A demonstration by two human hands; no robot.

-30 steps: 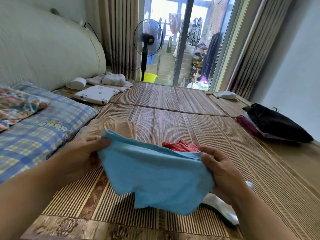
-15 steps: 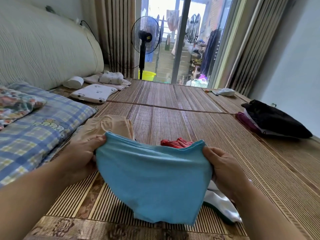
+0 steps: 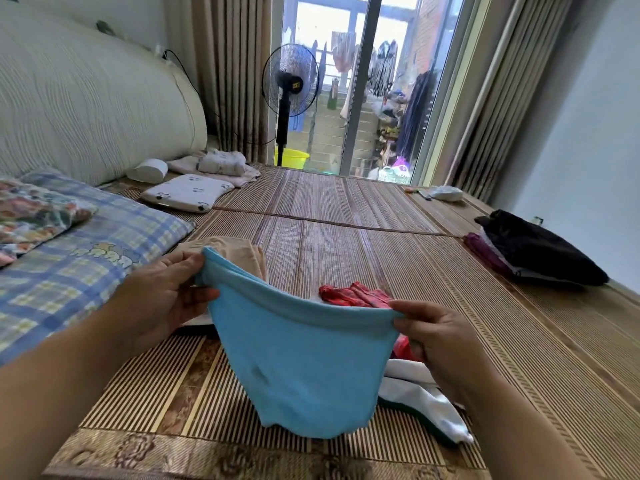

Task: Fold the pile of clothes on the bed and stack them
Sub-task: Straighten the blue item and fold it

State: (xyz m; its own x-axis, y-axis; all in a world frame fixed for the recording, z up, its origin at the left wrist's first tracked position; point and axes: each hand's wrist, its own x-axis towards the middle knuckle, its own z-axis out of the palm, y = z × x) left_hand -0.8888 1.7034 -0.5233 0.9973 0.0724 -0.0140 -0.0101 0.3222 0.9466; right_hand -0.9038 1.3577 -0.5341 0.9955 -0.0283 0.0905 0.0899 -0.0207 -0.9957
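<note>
A light blue garment (image 3: 304, 362) hangs in the air in front of me, held by its banded top edge. My left hand (image 3: 166, 296) pinches its left corner and my right hand (image 3: 436, 341) pinches its right corner. Its lower part dangles just over the bamboo mat (image 3: 346, 244) covering the bed. Behind it lie a folded beige garment (image 3: 235, 251), a crumpled red patterned garment (image 3: 353, 294) and, under my right wrist, a white garment with a green edge (image 3: 426, 407).
A checked blue pillow (image 3: 79, 261) and floral cloth (image 3: 31, 213) lie at the left. A small white pillow (image 3: 187, 194), tissue roll (image 3: 147, 169) and folded cloths sit farther back. A dark clothes stack (image 3: 536, 251) is at right. A standing fan (image 3: 289, 81) is beyond the bed.
The blue garment was drawn taut at 0.5 s; now its top edge sags between my hands. My left hand sits higher than my right, and more of the red garment shows.
</note>
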